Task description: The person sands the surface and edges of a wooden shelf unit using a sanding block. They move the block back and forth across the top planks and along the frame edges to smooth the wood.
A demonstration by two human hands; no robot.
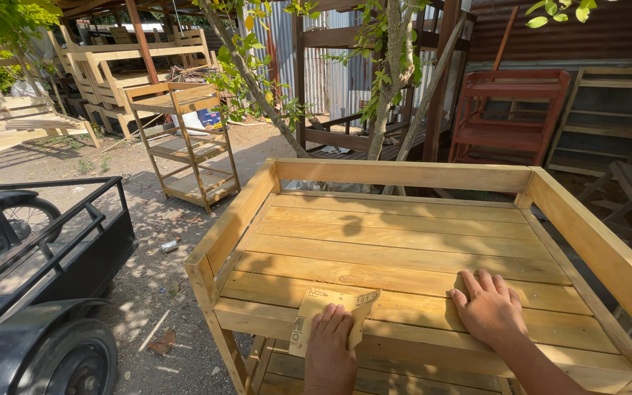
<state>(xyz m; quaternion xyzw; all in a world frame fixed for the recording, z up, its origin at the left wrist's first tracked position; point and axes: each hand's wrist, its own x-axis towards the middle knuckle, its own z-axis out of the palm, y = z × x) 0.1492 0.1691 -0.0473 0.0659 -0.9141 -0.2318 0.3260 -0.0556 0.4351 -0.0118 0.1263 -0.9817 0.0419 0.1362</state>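
Observation:
A pale wooden rack (pixel 404 175) with raised side rails stands in front of me, its slatted top shelf in dappled shade. My left hand (pixel 329 344) presses a folded sheet of tan sandpaper (pixel 309 311) flat against the front slat. My right hand (pixel 488 306) rests palm down on the slats to the right, fingers spread, holding nothing. A lower shelf shows under the front edge.
A black cart with a wheel (pixel 74 358) sits at the left on the dirt. Behind it stands a smaller wooden shelf unit (pixel 192 143), with more unfinished furniture beyond. A red shelf rack (pixel 513 117) and thin tree trunks (pixel 389 80) are at the back.

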